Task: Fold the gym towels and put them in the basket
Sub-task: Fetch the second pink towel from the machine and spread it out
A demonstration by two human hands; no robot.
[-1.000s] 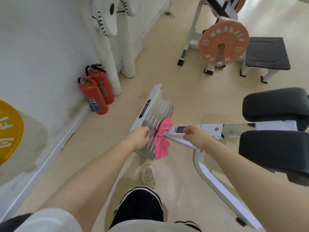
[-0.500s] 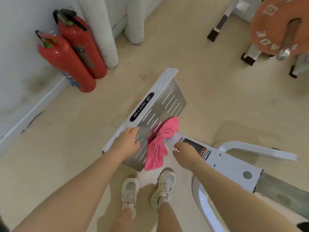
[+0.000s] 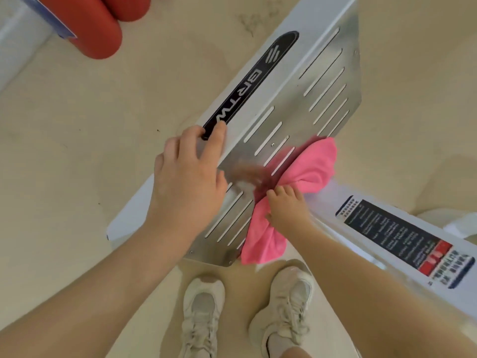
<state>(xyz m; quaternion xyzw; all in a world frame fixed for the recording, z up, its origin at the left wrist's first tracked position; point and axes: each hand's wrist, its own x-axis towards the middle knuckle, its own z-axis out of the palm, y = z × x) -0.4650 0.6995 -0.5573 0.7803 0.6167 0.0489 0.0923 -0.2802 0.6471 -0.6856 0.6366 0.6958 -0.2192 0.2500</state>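
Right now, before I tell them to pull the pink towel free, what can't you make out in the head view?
- Basket: not in the head view at all.
- Pink towel: its middle is covered by the right hand; how it is caught between footplate and white beam is hidden.
- Right hand's grip: fingertips buried in cloth.
- Fire extinguishers: cut off by the top edge.
- Beam label: print too blurred to read.
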